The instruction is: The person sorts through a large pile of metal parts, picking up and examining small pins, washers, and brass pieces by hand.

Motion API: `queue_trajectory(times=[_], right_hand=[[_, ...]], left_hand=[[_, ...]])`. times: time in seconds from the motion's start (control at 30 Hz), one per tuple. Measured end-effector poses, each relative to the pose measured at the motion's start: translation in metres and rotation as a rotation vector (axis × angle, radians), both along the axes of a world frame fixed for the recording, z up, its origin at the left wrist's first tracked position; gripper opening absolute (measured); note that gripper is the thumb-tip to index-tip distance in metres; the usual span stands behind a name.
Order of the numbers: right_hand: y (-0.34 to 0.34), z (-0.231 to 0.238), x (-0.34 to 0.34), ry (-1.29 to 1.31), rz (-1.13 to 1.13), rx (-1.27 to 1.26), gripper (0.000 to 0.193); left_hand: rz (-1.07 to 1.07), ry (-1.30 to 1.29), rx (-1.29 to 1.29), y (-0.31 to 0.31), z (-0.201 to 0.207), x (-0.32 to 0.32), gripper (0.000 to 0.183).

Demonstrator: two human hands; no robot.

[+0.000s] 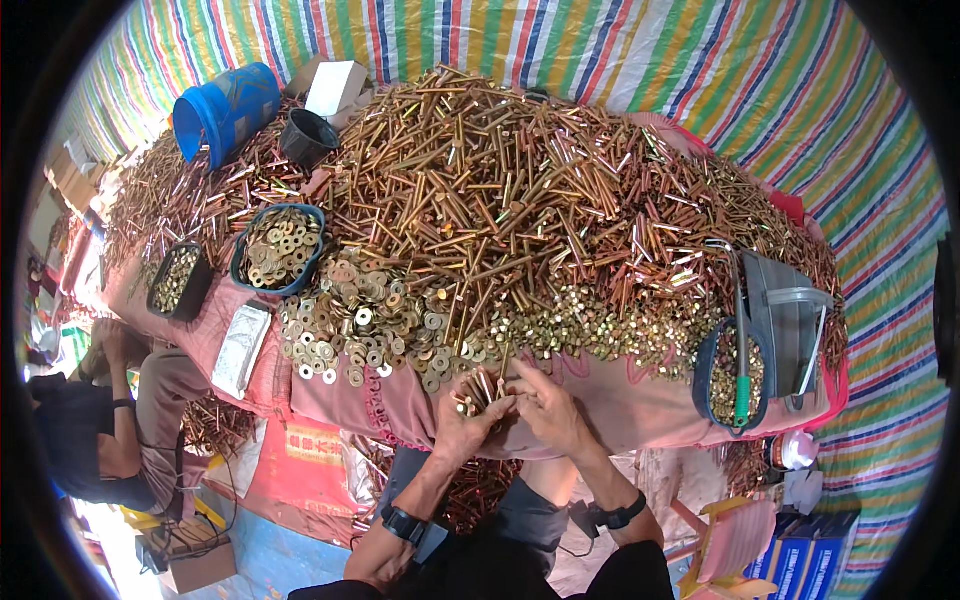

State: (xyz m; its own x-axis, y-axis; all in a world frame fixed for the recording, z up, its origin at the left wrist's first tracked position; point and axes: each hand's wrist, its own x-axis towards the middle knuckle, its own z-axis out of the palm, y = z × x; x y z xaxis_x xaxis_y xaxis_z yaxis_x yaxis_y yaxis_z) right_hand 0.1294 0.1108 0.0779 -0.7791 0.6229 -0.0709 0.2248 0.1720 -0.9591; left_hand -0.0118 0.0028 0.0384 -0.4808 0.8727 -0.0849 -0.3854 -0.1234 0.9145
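My left hand (pixel 463 428) is closed around a small bunch of copper-coloured bolts (pixel 480 388), their ends sticking up past the fingers. Right beside it, my right hand (pixel 550 408) has its thumb and fingers at a single upright bolt (pixel 504 366); the fingertips partly hide the grip. Both hands are over the front edge of the pink cloth-covered table (pixel 590 400). Just beyond them lie loose washers (pixel 370 315) on the left and small brass-coloured nuts (pixel 610 325) on the right. Behind these rises a large heap of long bolts (pixel 480 180).
At left are a tub of washers (pixel 236 262), a dark tub of nuts (pixel 157 300) and a silvery packet (pixel 240 350). A blue bucket (pixel 235 105) tips on the heap. On the right stand a nut tub (pixel 704 385) and grey scoop (pixel 780 280). A co-worker (pixel 90 430) sits at far left.
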Motion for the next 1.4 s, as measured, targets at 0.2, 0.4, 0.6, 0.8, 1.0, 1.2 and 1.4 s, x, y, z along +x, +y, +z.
queue_trajectory(times=[0.2,0.4,0.6,0.8,1.0,1.2,1.4], right_hand=[[-0.013,0.013,0.011,-0.187,0.061,0.413,0.06],[-0.007,-0.017,0.004,0.024,-0.031,-0.188,0.052],[0.012,-0.025,0.002,0.198,-0.041,0.153,0.022],[0.03,0.007,-0.028,0.146,-0.158,0.242,0.027],[0.04,0.049,-0.101,0.149,0.391,0.964,0.056],[0.024,0.022,-0.184,0.097,0.58,1.108,0.083],[0.026,-0.015,-0.203,0.144,0.521,1.229,0.076]], left_hand=[[0.103,0.148,0.026,-0.002,-0.005,0.016,0.045],[0.143,0.18,0.043,0.0,-0.009,0.014,0.05],[0.106,0.283,0.158,-0.001,-0.017,0.017,0.036],[0.109,0.716,0.192,-0.001,-0.021,0.016,0.045],[-0.139,0.649,0.162,-0.011,-0.016,0.017,0.058],[0.07,0.941,0.393,0.001,-0.025,0.02,0.055],[0.062,0.932,0.277,-0.005,-0.03,0.02,0.054]])
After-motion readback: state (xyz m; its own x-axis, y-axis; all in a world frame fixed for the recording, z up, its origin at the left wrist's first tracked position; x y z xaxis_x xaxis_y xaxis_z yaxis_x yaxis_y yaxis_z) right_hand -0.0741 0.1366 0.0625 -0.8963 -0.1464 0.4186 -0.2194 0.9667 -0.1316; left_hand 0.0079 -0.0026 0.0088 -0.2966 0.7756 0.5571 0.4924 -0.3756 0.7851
